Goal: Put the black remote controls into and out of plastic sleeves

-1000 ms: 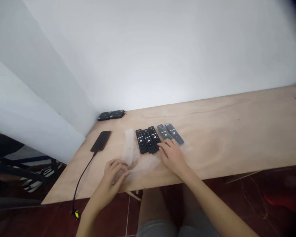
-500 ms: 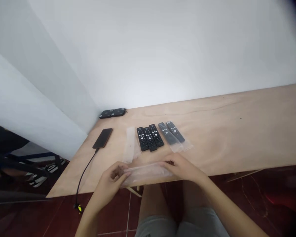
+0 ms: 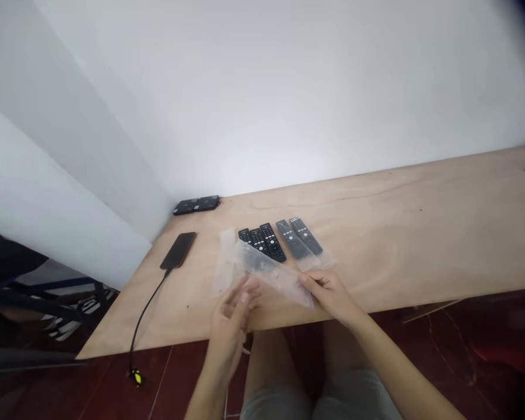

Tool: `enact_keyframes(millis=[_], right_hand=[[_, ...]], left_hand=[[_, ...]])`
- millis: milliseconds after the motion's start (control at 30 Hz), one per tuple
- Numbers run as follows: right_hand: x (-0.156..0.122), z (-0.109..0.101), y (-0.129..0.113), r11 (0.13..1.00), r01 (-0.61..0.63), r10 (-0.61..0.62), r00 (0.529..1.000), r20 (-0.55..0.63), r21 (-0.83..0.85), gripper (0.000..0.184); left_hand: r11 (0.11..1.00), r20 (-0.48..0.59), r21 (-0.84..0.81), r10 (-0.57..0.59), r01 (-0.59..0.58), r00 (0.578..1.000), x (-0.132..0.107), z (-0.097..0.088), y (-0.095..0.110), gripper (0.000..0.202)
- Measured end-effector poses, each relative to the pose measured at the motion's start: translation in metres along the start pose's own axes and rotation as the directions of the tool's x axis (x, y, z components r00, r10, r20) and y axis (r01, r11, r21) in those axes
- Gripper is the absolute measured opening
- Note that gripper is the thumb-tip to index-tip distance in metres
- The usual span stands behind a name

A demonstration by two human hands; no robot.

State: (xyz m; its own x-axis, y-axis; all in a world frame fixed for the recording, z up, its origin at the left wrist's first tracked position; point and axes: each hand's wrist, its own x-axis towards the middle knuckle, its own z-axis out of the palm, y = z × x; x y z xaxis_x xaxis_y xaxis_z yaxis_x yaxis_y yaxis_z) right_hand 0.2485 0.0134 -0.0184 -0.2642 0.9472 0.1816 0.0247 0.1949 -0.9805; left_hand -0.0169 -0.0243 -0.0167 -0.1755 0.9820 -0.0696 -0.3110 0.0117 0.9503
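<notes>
leftmost remote: lower end obscured by plastic bag | box labels: unreadable | tabletop: cut off right

At lower centre of the frame, the right hand pinches one end of a clear plastic bag, which slants across the lower parts of some black remotes. The left hand, fingers loosely spread, is just below the bag. Right of centre lie two sleeved remotes; left of centre, a phone with a cable rests on the surface.
</notes>
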Motion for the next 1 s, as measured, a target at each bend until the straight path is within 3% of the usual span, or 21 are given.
enact_keyframes(millis=[100,200,300,433,533,600,700,800,900,1000], right_hand=[[-0.001,0.007,-0.002,1.000,0.008,-0.008,1.000,0.010,0.003,0.055],[-0.001,0.011,-0.004,1.000,0.021,-0.022,0.999,0.050,0.014,0.052],[-0.001,0.010,-0.003,0.999,0.030,-0.031,0.995,0.093,0.010,0.048],[0.000,0.009,-0.001,0.999,0.024,-0.019,0.995,0.096,-0.046,0.049],[-0.001,0.010,-0.001,0.997,0.035,-0.026,0.993,0.118,-0.074,0.049],[-0.001,0.011,-0.002,0.996,0.034,-0.025,0.993,0.117,-0.078,0.049],[-0.002,0.011,-0.003,0.996,0.034,-0.024,0.993,0.112,-0.086,0.048],[-0.002,0.011,-0.002,0.995,0.036,-0.025,0.994,0.105,-0.096,0.048],[-0.001,0.011,0.000,0.994,0.029,-0.020,0.996,0.085,-0.102,0.047],[0.000,0.012,0.001,0.994,0.032,-0.022,0.996,0.088,-0.107,0.047]], left_hand=[[0.999,-0.018,-0.025,0.035,-0.036,0.999,-0.003,0.034,-0.017,0.054],[0.993,-0.055,-0.042,0.104,-0.106,0.993,0.001,0.049,-0.018,0.041],[0.987,-0.071,-0.020,0.156,-0.158,0.985,0.015,0.035,-0.001,0.038],[0.930,-0.116,0.245,0.308,-0.273,0.944,0.058,-0.016,0.040,0.044],[0.787,-0.126,0.545,0.418,-0.289,0.900,0.099,-0.050,0.060,0.052],[0.670,-0.107,0.702,0.433,-0.241,0.895,0.122,-0.062,0.060,0.053],[0.566,-0.081,0.803,0.416,-0.188,0.906,0.139,-0.066,0.047,0.039],[0.443,-0.029,0.880,0.413,-0.173,0.910,0.140,-0.066,0.035,0.031],[0.331,0.058,0.915,0.453,-0.229,0.889,0.131,-0.059,0.035,0.039],[0.229,0.194,0.910,0.500,-0.345,0.844,0.113,-0.040,0.037,0.038]])
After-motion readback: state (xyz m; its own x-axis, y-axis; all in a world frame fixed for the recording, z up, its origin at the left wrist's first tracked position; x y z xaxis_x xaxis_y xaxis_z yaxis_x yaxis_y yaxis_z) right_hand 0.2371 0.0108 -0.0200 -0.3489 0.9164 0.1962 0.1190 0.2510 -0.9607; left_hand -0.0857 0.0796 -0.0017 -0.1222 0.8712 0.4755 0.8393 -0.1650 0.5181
